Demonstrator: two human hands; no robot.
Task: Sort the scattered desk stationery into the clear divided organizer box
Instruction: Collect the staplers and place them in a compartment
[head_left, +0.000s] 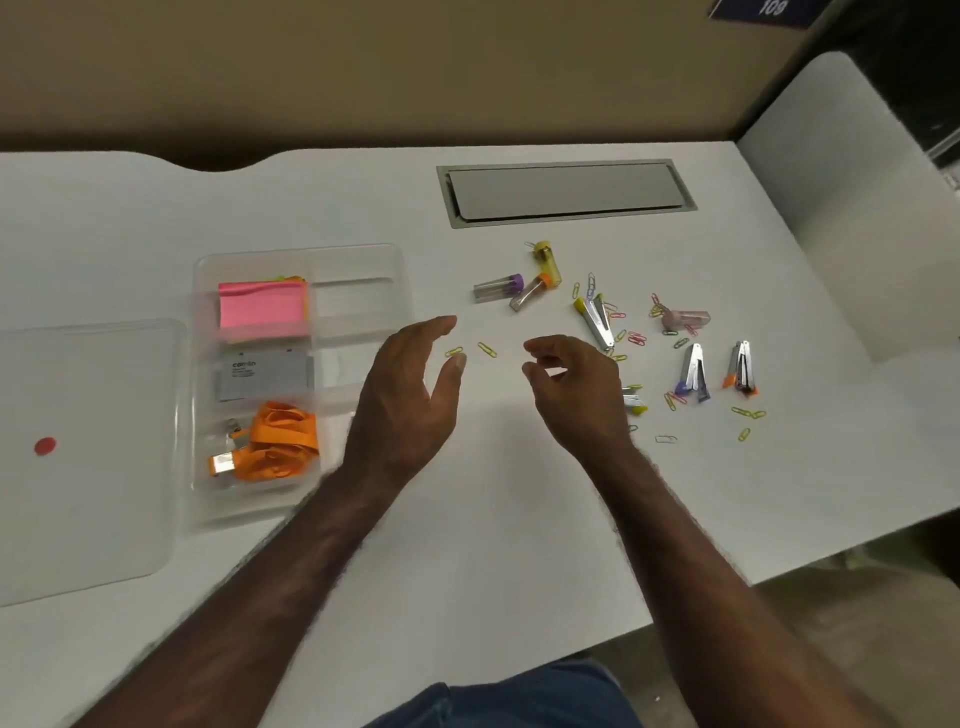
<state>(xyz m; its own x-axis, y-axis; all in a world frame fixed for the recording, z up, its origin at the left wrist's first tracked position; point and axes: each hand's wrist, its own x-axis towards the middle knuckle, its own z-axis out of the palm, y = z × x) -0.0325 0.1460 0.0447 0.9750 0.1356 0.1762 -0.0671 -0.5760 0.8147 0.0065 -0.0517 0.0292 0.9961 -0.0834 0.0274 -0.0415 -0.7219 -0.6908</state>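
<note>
Both hands hover over the desk (467, 545) near the frame's centre. Left hand (410, 395) is open, fingers spread and gently curved, thumb apart, holding nothing; a yellow clip (454, 352) lies just off its thumb tip and a second clip (487, 349) sits between the two hands. Right hand (576, 384) has its fingers curled inward toward the thumb in a loose pinch; whether it grips anything I cannot tell.

At 9 o'clock from the left hand stands the organizer (358, 270), its near edge partly hidden by the left wrist. Its left compartments hold pink notes (262, 309), a grey card (265, 371) and an orange lanyard (280, 441); the right compartments look bare. Farther toward 9 o'clock lies the clear lid (88, 457) with a red dot (45, 446).

At 1 o'clock from the right hand lie three small tubes (524, 283) with purple, orange and yellow caps. At 3 o'clock, staple removers (595, 319) and coloured paper clips (636, 338) are scattered, along with a pink tube (685, 318); one remover is partly hidden behind the right hand. At 12 o'clock a grey cable hatch (566, 192) is set into the desk.

Both forearms reach in from 6 o'clock, bare, wrists roughly straight.
</note>
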